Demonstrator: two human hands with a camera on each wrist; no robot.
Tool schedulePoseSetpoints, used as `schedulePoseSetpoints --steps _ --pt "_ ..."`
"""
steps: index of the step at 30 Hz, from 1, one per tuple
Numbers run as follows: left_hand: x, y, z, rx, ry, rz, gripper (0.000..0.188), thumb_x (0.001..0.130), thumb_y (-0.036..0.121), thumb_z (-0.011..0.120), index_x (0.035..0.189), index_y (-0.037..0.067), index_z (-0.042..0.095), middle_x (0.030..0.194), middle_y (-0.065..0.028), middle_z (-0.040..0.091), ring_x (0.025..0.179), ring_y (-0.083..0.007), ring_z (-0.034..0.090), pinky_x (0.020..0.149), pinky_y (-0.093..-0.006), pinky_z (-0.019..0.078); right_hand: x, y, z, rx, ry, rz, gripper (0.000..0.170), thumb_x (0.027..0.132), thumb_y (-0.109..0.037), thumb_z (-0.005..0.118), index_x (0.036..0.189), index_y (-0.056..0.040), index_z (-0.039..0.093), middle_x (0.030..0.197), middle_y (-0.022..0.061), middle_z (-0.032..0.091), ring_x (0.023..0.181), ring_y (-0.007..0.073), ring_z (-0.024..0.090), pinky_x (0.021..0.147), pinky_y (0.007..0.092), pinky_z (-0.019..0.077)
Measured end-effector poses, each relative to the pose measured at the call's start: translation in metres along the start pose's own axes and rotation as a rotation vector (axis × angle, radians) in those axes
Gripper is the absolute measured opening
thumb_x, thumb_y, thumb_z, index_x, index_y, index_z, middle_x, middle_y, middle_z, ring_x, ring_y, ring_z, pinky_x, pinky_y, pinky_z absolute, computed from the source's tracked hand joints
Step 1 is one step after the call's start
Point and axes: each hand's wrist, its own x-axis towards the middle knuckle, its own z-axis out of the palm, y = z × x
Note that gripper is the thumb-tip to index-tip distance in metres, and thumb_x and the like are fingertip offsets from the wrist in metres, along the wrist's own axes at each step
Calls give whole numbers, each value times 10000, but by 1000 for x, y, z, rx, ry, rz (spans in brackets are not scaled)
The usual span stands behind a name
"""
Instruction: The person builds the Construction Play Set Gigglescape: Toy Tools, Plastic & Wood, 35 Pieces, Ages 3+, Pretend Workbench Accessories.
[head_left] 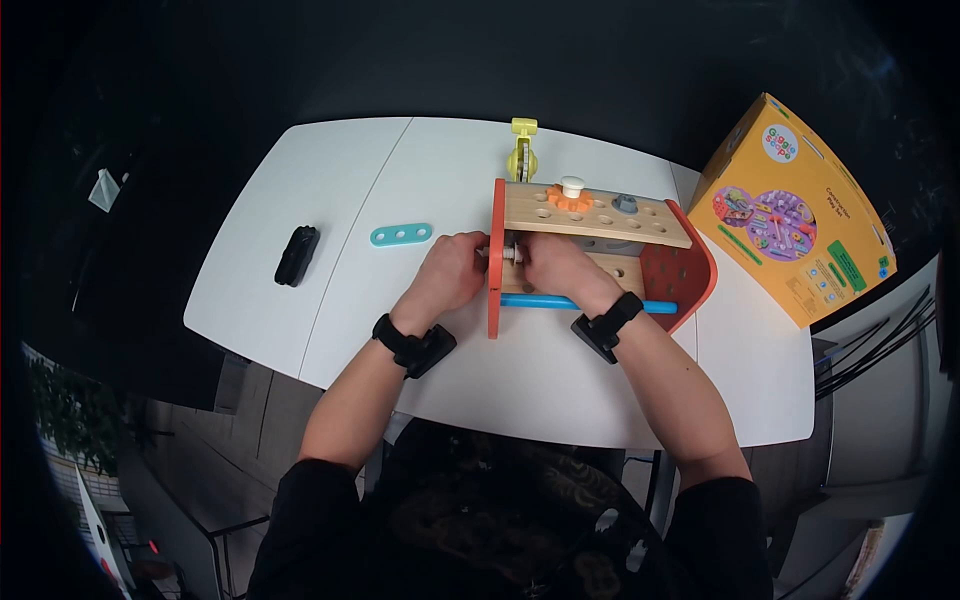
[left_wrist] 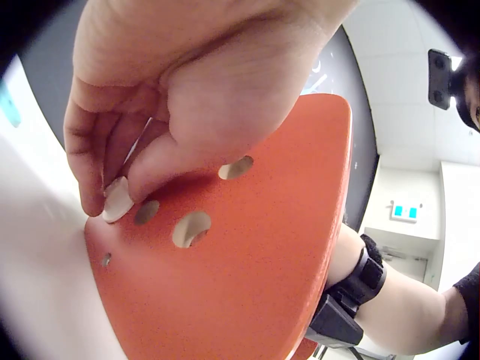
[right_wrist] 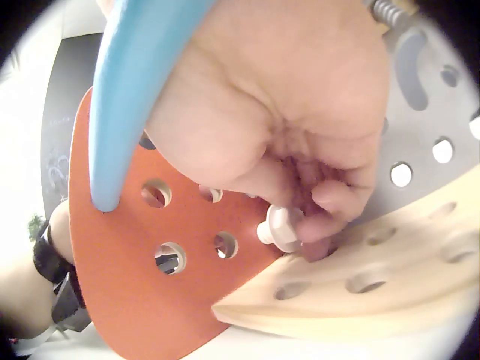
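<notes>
At the left end of a toy workbench, my left hand (head_left: 452, 270) is outside the red side panel (left_wrist: 247, 247). Its thumb and fingers pinch a white round-headed piece (left_wrist: 118, 201) close to the panel's holes. My right hand (head_left: 568, 268) reaches inside the bench, under the wooden top board (head_left: 600, 215). Between its fingertips it pinches a white plastic bolt (right_wrist: 283, 229) with a round flange. The bolt's short stub points at the panel's inner face. A blue bar (head_left: 580, 302) runs along the bench's near side, below my right wrist.
An orange gear with a white knob (head_left: 571, 188) and a grey nut (head_left: 625, 204) sit on the top board. Behind stands a yellow piece (head_left: 522, 150). Leftward lie a teal three-hole strip (head_left: 401, 234) and a black object (head_left: 296, 256). A yellow box (head_left: 800, 210) stands right.
</notes>
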Motion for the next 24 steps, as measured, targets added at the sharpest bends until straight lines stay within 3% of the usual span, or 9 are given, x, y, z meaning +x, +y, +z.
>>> schedulePoseSetpoints --steps 2,4,14,17,24 --pt "0 -1 1 1 -2 -6 234 832 9 652 1052 -37 715 913 -268 714 863 -447 688 812 -478 563 -3 -8 -6 16 31 -20 254 849 -41 617 1093 13 662 1027 244 707 993 419 672 853 474 542" --pt "0 -1 1 1 -4 -12 231 832 9 652 1050 -37 714 912 -268 714 863 -447 688 810 -479 563 -6 -13 -15 84 -55 51 337 827 1 625 1161 44 637 1161 281 680 1108 435 646 928 468 542" --pt "0 1 0 1 -15 -17 243 839 30 677 1070 -36 714 939 -260 724 886 -439 694 833 -467 570 -6 -13 -15 39 -62 32 311 851 -33 600 1148 43 654 1111 275 697 1047 420 669 904 468 546" --pt "-1 1 -1 2 -19 -18 246 840 28 675 1074 -37 713 947 -260 725 895 -439 696 835 -466 570 -3 -12 -14 -73 -139 24 303 866 -58 581 1135 54 662 1094 277 702 1037 416 676 914 467 545" --pt "-1 3 -2 -26 -23 -19 236 838 18 668 1062 -39 716 944 -263 723 896 -444 692 834 -473 564 -7 -17 -15 63 -76 60 356 843 -34 595 1181 69 633 1187 293 667 1134 428 633 962 466 528"
